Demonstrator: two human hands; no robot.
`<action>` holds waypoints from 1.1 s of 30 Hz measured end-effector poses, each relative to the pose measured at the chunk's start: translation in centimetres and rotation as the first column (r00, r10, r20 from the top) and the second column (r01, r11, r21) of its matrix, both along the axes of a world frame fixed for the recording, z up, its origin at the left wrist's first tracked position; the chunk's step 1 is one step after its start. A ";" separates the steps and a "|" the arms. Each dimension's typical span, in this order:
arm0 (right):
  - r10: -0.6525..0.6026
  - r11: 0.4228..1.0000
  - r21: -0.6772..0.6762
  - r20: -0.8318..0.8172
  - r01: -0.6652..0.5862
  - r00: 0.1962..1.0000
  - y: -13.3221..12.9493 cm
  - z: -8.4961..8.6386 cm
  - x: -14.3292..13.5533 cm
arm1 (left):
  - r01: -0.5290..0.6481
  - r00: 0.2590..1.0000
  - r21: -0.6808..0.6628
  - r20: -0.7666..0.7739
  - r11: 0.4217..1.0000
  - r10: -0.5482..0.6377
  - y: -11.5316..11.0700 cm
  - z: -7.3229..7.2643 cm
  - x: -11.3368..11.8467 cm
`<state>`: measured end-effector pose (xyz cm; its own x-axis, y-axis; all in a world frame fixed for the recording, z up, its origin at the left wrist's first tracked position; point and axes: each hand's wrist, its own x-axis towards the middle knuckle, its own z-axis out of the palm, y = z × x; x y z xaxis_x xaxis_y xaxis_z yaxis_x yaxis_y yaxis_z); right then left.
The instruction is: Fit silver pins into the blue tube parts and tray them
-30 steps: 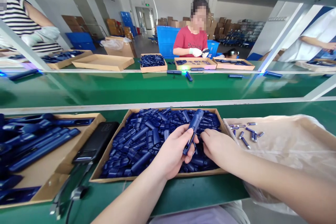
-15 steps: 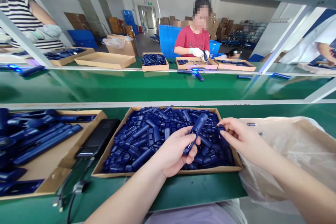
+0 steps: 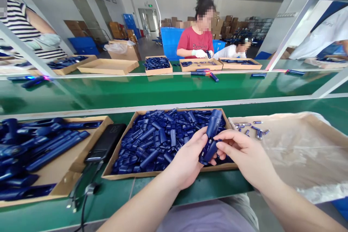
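Observation:
My left hand (image 3: 191, 157) is wrapped round a blue cylindrical housing (image 3: 214, 125), which stands tilted with its wide end up. Against the open lower side of that housing, my right hand (image 3: 241, 152) pinches a small blue cover piece (image 3: 212, 151) between thumb and fingers. The two parts touch or overlap; how they fit is partly hidden by fingers. Below and behind both hands lies a cardboard tray (image 3: 130, 177) heaped with small blue plastic pieces (image 3: 160, 136).
A tray (image 3: 304, 127) lined with clear plastic holds several small metallic cylinders (image 3: 259, 133) at right. A black power bank (image 3: 106, 143) with cables and a box of larger blue parts (image 3: 58, 148) are at left. People work across the green conveyor (image 3: 122, 92).
My right hand has moved left from above the tray of pieces to the housing, bringing a small blue piece against it. The view has shifted, showing more of the right tray.

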<state>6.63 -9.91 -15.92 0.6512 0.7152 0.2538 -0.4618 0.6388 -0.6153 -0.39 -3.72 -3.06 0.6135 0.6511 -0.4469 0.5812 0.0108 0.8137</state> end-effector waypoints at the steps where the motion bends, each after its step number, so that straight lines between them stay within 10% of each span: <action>1: 0.010 1.000 -0.003 -0.018 -0.010 1.000 0.0 0.0 -0.1 | 0.009 1.000 -0.004 0.008 1.000 -0.009 -0.1 0.1 -0.1; 10: -0.025 0.999 -0.037 -0.006 0.025 1.000 -0.7 0.6 -2.0 | 0.016 0.999 -0.016 0.044 1.000 -0.016 -0.6 0.3 -1.4; 17: -0.482 0.803 -0.201 0.334 0.561 0.810 -0.6 1.2 -3.2 | 0.062 0.995 0.006 0.081 0.998 -0.062 -1.8 0.2 -2.2; 24: -0.257 0.964 -0.035 0.114 0.263 0.960 -1.2 -0.3 -0.4 | 0.135 0.990 0.056 0.025 0.989 -0.136 -2.6 1.1 -2.8; 27: -0.015 0.997 -0.072 0.278 0.036 0.960 -1.8 0.1 1.9 | 0.213 0.975 0.073 -0.082 0.974 -0.206 -2.8 1.5 -3.5; 30: 0.310 0.950 -0.147 0.509 -0.275 0.803 -1.2 0.6 3.9 | 0.300 0.924 0.057 -0.266 0.952 -0.275 -2.8 2.9 -4.4; 33: 0.500 0.863 -0.173 0.415 -0.474 0.760 1.9 -0.2 6.4 | 0.363 0.908 0.386 -0.351 0.848 -0.229 -1.9 6.3 -5.6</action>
<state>12.99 -7.98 -16.16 0.0427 0.9265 0.3738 -0.3800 0.3611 -0.8516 -6.00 -5.61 3.28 0.7001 0.6253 -0.3448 0.7017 -0.5128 0.4946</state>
